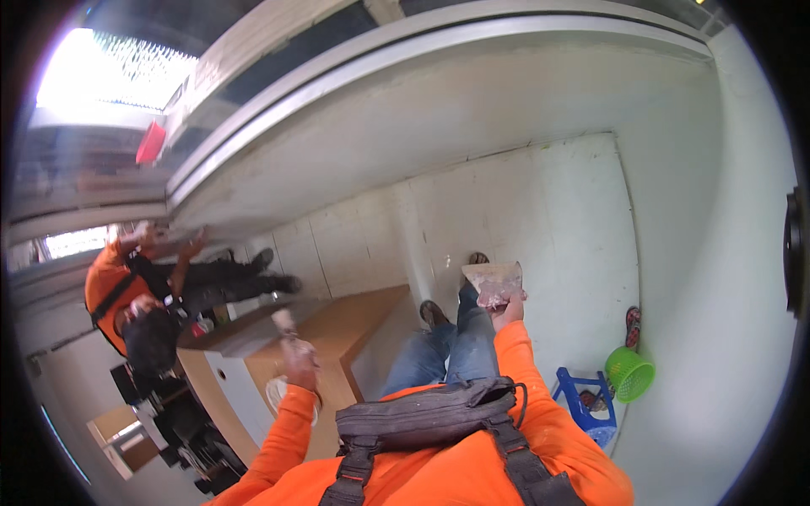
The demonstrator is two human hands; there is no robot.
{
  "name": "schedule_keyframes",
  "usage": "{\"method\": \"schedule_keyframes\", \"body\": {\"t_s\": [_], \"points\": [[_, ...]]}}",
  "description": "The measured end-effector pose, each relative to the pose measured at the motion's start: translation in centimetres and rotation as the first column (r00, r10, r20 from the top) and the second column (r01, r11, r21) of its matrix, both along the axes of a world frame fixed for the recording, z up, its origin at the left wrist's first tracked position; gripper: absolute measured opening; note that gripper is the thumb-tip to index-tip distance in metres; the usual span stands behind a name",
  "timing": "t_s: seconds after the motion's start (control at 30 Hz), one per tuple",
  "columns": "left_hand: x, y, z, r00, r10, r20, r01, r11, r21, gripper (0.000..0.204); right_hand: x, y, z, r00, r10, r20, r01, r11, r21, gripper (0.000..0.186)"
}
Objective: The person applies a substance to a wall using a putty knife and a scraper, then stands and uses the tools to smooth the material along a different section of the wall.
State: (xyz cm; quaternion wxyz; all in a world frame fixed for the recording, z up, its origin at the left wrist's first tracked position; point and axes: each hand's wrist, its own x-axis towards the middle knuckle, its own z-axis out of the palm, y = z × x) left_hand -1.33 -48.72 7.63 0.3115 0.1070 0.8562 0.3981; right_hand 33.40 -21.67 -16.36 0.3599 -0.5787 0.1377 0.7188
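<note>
My right hand (508, 312) is closed around a wide, flat putty knife (496, 280), held out over the floor in front of my legs. Pinkish, crumbly paste is smeared across its blade. To the left, my left hand (299, 361) is raised over a wooden cabinet (371, 325), smeared by motion. Its fingers look closed on a short pale tool (284, 322), whose exact kind is too blurred to make out. Partly behind my left wrist shows a round white thing (277, 393).
A pale wall (472, 101) with a metal-framed ledge rises ahead. A co-worker in orange (114, 282) reaches toward it at the left. By the right wall stand a blue stool (575, 396), a green basket (629, 374) and a sandal (632, 325). Black chairs (181, 422) stand lower left.
</note>
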Motion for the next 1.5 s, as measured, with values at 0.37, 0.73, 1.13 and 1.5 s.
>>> {"method": "schedule_keyframes", "body": {"t_s": [0.37,0.73,1.13,1.5], "points": [[-0.8,13.9,1.2,0.773,-0.633,0.042,0.555,0.643,-0.528,0.025,-3.5,3.4,-0.9,0.975,0.222,0.003,-0.222,0.974,0.053,0.008],[-14.9,25.9,0.2,0.548,-0.803,0.235,0.729,0.319,-0.606,0.03,-22.2,11.5,4.5,0.932,0.17,0.321,-0.282,0.895,0.344,0.029],[-20.3,22.3,-2.7,-0.201,-0.972,-0.125,0.96,-0.169,-0.224,0.008,-33.4,16.3,0.6,0.724,0.265,0.637,-0.535,0.799,0.276,0.056],[-15.4,19.6,-2.8,0.43,-0.876,0.219,0.808,0.266,-0.526,0.027,-34.3,19.5,2.2,0.77,0.201,0.606,-0.479,0.809,0.34,0.058]]}}
